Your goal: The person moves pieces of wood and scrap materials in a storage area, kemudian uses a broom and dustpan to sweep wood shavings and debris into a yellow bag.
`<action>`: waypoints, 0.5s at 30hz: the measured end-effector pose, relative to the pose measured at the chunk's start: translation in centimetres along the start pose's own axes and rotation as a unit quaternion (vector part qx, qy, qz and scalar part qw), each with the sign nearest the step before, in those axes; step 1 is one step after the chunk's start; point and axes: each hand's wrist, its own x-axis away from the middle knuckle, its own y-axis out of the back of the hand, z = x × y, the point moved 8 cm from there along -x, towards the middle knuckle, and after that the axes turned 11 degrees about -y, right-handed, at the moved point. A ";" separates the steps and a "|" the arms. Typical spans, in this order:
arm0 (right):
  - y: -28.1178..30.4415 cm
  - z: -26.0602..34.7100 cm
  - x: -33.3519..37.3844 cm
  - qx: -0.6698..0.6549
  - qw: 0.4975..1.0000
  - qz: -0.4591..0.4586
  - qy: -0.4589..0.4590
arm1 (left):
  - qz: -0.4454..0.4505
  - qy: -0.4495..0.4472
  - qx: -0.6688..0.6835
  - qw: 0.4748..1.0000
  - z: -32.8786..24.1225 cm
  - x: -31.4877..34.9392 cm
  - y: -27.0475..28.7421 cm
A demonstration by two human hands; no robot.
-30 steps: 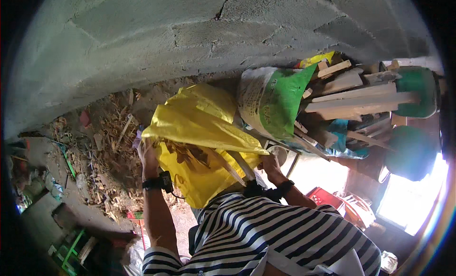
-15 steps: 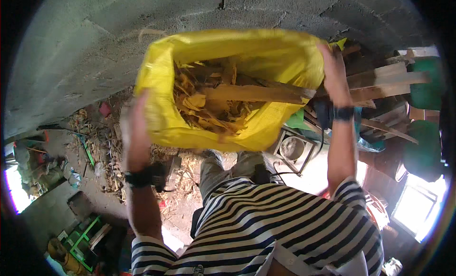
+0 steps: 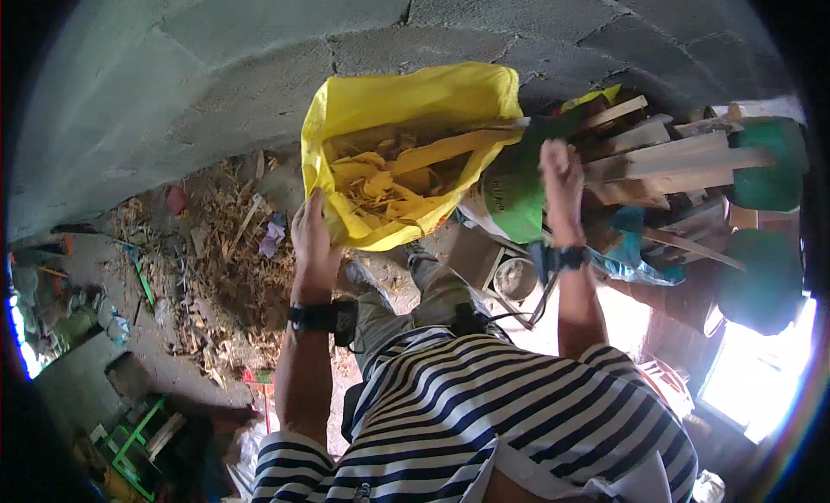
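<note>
One gray block wall (image 3: 259, 70) beside chip-littered floor (image 3: 169, 352), left grip (image 3: 314, 239) tight on yellow sack (image 3: 415, 98), right grip (image 3: 564, 190) unclear.

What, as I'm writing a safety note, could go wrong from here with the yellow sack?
Only the left hand appears to grip the yellow sack, so it might sag and spill its wood scraps.
The bare right hand, off the sack, is near the jutting planks and could get scraped.

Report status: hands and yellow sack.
Left hand on edge of yellow sack. Right hand off it, by the green sack. Yellow sack open, wood scraps inside. Green sack close alongside.
</note>
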 end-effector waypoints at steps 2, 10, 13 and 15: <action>-3.1 -3.6 3.1 0.040 0.988 0.096 -0.115 | 0.097 -0.215 -0.181 0.955 0.0 -1.7 2.9; -9.3 -8.4 1.2 0.194 0.927 0.224 -0.232 | 0.011 0.014 -0.066 0.998 3.0 1.9 3.5; -8.8 -10.1 2.0 0.080 0.920 0.223 -0.314 | 0.078 -0.085 -0.155 0.981 4.2 1.4 6.8; -8.1 -10.1 1.7 0.082 0.917 0.207 -0.331 | 0.151 -0.257 -0.373 0.878 2.5 2.5 6.1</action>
